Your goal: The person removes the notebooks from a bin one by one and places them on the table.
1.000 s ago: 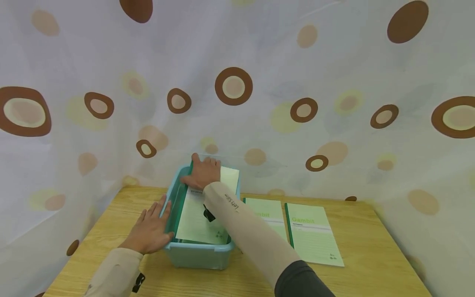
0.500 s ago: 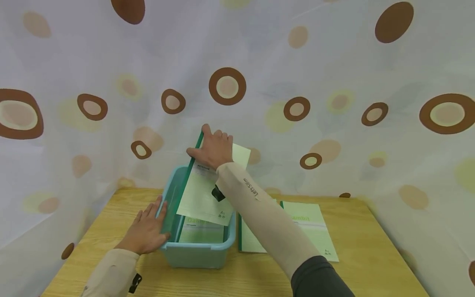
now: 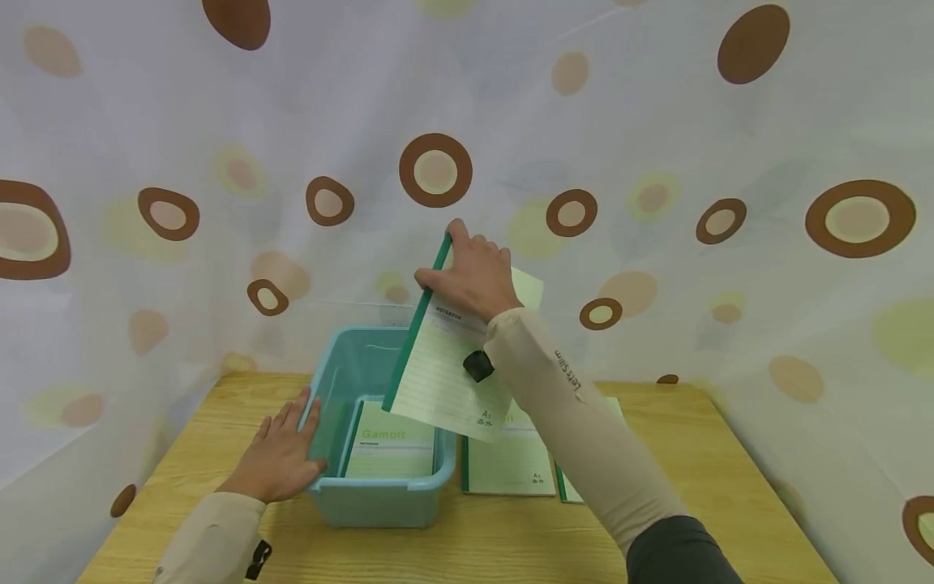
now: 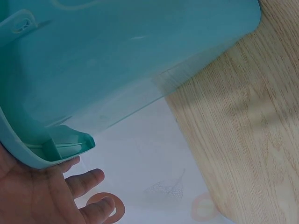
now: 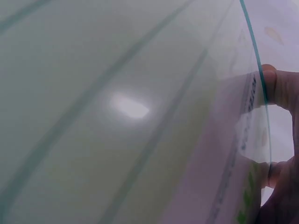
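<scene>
- A green-spined notebook [image 3: 434, 389] is held up and tilted by the right hand [image 3: 474, 272], its far end higher than its near end; in the head view it overlaps the right rim of the blue plastic bin [image 3: 372, 503].
- The fingers of that hand are clamped on the notebook, at its far end and spine side, probably so that the loose end can hang without folding.
- The left hand [image 3: 280, 454] is laid against the bin's near left rim, its fingers straight and slightly apart, presumably to steady the bin.
- A Gambit notebook [image 3: 390, 446] is kept flat inside the bin, cover upward.
- Right of the bin, a left table notebook [image 3: 503, 474] and a right table notebook [image 3: 569, 489] are laid side by side on the wooden table [image 3: 730, 487], partly hidden by the right arm, seemingly kept square for tidiness.
</scene>
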Available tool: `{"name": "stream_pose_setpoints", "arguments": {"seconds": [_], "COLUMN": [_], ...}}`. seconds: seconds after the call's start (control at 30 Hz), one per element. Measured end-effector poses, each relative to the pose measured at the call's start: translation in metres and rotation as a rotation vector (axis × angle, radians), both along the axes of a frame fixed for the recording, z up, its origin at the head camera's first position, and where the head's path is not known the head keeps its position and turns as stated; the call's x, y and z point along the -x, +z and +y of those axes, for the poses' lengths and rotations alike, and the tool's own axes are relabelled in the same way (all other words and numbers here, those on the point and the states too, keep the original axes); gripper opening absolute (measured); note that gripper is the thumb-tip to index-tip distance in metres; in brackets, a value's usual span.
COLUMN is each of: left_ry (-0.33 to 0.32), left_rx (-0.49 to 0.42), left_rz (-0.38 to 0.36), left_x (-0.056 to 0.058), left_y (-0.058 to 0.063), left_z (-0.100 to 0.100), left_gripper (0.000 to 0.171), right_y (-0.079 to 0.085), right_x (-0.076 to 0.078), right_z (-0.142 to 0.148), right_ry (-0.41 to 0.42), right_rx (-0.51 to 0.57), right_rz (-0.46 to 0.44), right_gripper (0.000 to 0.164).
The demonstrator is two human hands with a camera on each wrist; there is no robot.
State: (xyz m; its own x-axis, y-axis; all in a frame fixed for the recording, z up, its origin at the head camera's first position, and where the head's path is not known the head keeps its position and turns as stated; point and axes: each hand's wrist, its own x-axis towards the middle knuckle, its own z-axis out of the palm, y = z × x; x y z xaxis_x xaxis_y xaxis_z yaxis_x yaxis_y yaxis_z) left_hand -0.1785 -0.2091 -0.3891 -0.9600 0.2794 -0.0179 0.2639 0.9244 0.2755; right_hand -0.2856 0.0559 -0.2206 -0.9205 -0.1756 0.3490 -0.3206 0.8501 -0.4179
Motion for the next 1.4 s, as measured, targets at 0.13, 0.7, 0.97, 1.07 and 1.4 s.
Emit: {"name": "stream_pose_setpoints", "arguments": {"seconds": [0.13, 0.7, 0.97, 1.07, 1.4], "left_ry": [0.000, 0.005, 0.004, 0.002, -0.001], "left_rx": [0.000, 0.004, -0.008, -0.009, -0.018], "left_rz": [-0.009, -0.024, -0.017, -0.015, -0.013], "left_x": [0.000, 0.003, 0.003, 0.003, 0.001], "left_y": [0.000, -0.003, -0.002, -0.002, -0.002], "left_z": [0.000, -0.002, -0.001, -0.002, -0.002], "left_gripper": [0.081, 0.083, 0.083, 0.083, 0.082], "right_y": [-0.005, -0.092, -0.154, -0.178, -0.237], "right_x": [-0.007, -0.033, -0.043, -0.046, -0.058], "right_z": [0.021, 0.071, 0.075, 0.074, 0.070], "right_ry": [-0.004, -0.007, 0.034, 0.047, 0.119], "right_rx": [-0.029, -0.175, -0.204, -0.220, -0.208], "right_rz": [-0.005, -0.090, -0.142, -0.149, -0.203], "right_gripper": [0.054, 0.054, 0.049, 0.051, 0.053]}}
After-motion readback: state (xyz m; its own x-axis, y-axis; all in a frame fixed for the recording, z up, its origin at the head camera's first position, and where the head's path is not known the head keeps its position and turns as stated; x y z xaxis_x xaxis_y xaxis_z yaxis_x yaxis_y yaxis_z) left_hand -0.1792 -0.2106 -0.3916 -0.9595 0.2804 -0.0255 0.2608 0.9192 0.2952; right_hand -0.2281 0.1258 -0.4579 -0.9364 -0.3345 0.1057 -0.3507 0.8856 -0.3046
